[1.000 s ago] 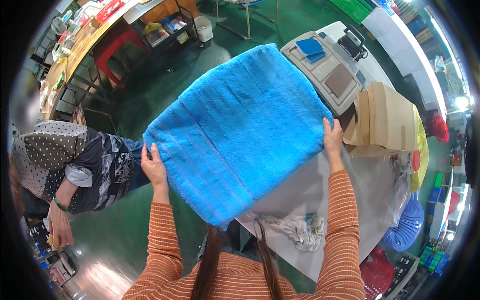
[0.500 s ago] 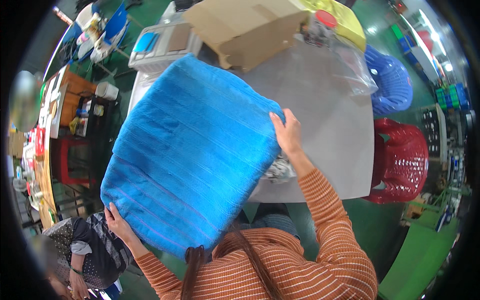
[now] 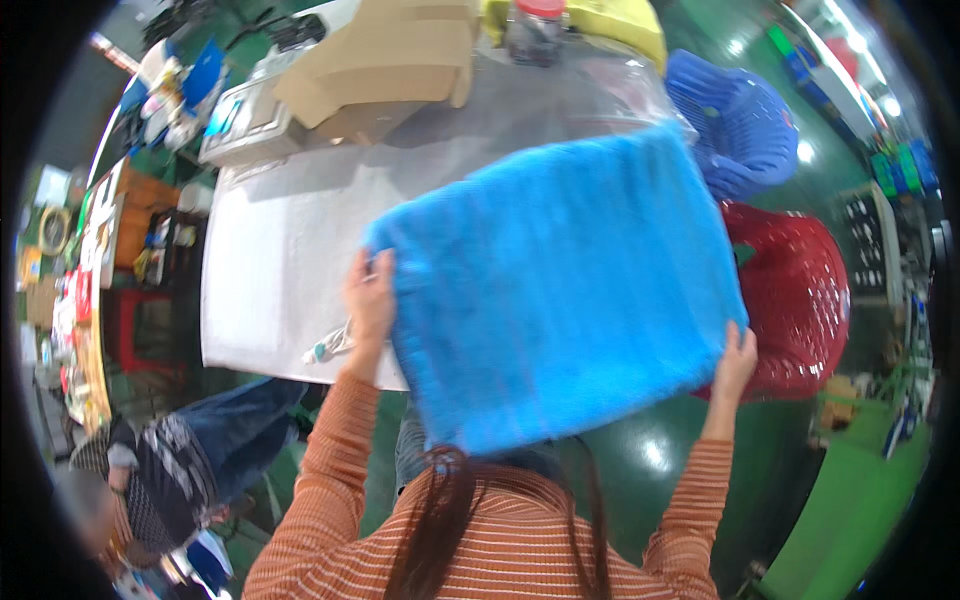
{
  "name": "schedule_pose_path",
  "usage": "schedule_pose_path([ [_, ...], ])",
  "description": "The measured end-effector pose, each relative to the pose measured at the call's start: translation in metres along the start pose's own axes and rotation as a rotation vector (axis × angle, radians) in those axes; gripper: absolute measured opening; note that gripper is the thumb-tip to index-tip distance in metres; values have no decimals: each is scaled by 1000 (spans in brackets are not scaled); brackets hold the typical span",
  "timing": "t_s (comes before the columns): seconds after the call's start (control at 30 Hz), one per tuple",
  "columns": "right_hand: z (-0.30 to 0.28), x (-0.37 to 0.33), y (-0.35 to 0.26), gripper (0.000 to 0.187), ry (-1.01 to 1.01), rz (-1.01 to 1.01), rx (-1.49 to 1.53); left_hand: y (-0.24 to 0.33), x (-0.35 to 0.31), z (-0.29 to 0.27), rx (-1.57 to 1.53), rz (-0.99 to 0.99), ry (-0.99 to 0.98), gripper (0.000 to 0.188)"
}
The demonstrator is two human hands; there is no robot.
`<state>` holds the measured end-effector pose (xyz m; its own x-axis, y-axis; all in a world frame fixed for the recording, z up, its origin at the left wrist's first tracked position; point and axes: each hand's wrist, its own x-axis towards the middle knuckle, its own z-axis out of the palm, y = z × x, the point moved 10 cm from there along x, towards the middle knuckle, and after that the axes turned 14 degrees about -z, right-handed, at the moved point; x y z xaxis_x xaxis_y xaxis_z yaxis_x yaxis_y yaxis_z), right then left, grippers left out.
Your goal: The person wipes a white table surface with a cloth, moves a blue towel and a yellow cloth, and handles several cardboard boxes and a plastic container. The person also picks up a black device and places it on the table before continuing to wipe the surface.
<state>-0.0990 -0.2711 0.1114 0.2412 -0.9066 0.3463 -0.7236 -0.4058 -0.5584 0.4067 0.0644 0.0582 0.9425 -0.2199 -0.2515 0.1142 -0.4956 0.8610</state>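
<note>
The blue towel (image 3: 570,290) is spread between the fingers of the left hand (image 3: 371,298) and right hand (image 3: 735,364), gripped at opposite edges (a thick one, by its look). I'd keep tension even against sagging. The left hand sits farther forward; tabletop (image 3: 280,250) beyond its fingers, red chair (image 3: 800,300) beyond the right's.

Blue towel (image 3: 565,290): swung from the left side of the table (image 3: 270,255), 0.5 s ago, to its right front corner; now overlaps the red chair (image 3: 805,310) in view.
Left hand (image 3: 370,305): now seen against the table, higher than the right hand (image 3: 736,362) instead of lower.
Right hand: moved from above the table to beside the red chair.
White cloth (image 3: 332,346): now shows left of the towel, not right.
</note>
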Motion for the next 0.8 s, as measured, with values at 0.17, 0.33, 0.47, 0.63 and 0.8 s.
schedule_pose_path([
  [0.17, -14, 23, 137, 40, -16, 112, 9, 8, -32, 110, -5, 2, -51, 48],
  [0.33, 20, 23, 204, 45, -75, 242, 225, -17, -48, 157, -60, -10, -52, 47],
  [0.47, 31, 19, 252, 43, -44, 350, 283, -14, -57, 166, -98, -52, -79, 46],
  [0.63, 28, 18, 253, 47, -233, 376, 187, -18, -58, 139, -69, 49, -332, 49],
  [0.8, -4, 51, 152, 38, -202, 158, -258, -92, -67, 101, 814, 543, -278, 53],
])
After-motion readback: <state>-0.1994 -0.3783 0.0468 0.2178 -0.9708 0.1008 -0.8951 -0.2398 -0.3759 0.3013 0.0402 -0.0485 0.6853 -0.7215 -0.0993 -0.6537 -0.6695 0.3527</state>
